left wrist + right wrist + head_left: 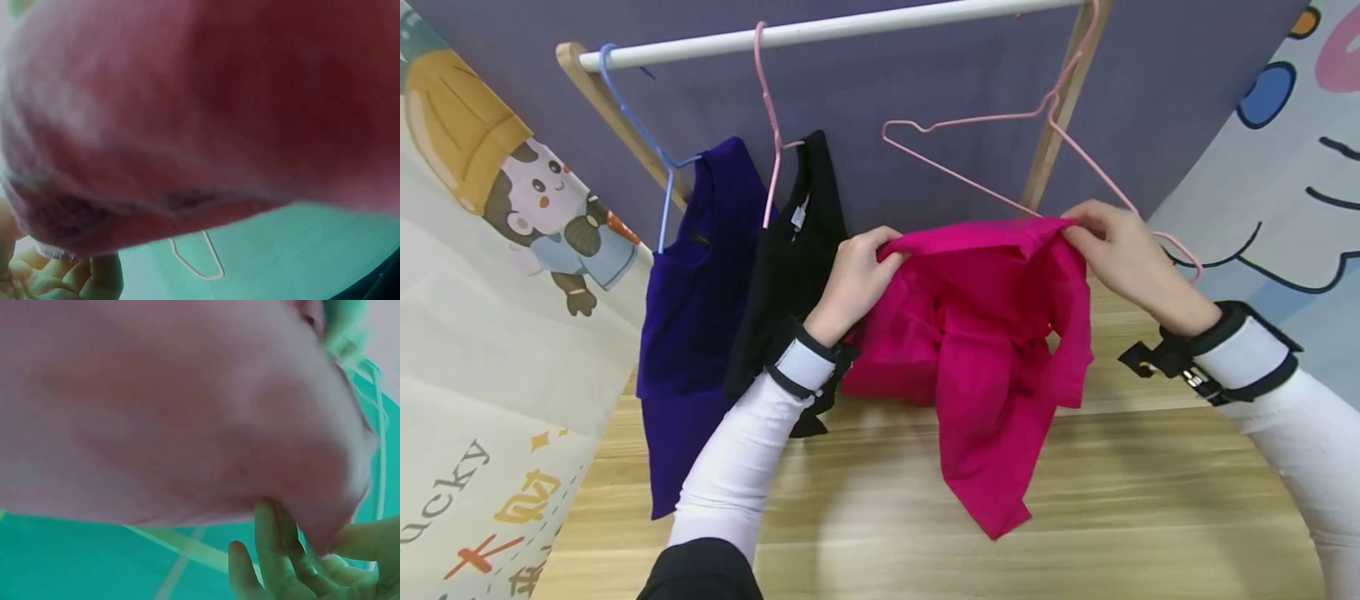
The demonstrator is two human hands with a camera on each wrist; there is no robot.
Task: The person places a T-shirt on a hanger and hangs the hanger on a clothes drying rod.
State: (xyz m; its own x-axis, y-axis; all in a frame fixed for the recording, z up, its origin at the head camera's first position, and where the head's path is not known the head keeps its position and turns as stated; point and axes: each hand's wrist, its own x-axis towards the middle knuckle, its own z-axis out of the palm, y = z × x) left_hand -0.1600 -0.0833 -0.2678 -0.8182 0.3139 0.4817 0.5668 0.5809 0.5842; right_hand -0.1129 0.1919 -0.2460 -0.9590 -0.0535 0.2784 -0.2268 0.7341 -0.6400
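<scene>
A bright pink garment (992, 358) hangs between both hands, its upper edge stretched across and its lower part bunched and drooping. My left hand (859, 279) pinches the left end of that edge; my right hand (1116, 250) pinches the right end. In the left wrist view the cloth (187, 112) fills most of the picture, with curled fingers (75, 275) at its lower corner. Thumb and fingers (275, 550) grip a corner of the cloth (187, 425) in the right wrist view. Behind the garment, a bare pink hanger (977, 121) hangs tilted, passing behind my right hand.
A white rail (842, 27) on wooden legs (625, 125) spans the back. A dark blue top (700, 317) hangs on a blue hanger (640, 125); a black top (797, 250) hangs beside it on a pink hanger (767, 108). Beneath lies a wood-grain surface (880, 517). Printed panels (497, 333) flank both sides.
</scene>
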